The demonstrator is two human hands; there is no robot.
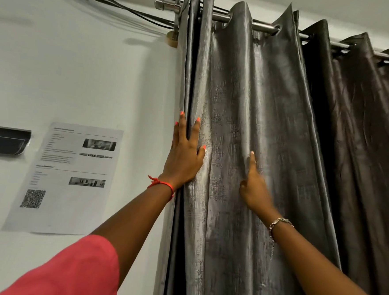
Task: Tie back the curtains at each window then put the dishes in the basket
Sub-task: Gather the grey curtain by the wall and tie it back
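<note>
A shiny grey curtain (236,131) hangs in folds from a metal rod (264,26) and fills the middle and right of the head view. My left hand (185,156) lies flat with straight fingers on the curtain's left edge, beside the wall. My right hand (254,186) is a little lower and to the right, its index finger pointing up along a fold. The other fingers of that hand are hidden behind the cloth. A darker brown curtain (364,136) hangs on the same rod further right. No dishes or basket are in view.
A white wall (79,70) is on the left, carrying a printed sheet with a QR code (67,177) and a dark plaque marked 05 (4,139). Black cables (120,6) run under the ceiling to the rod's end.
</note>
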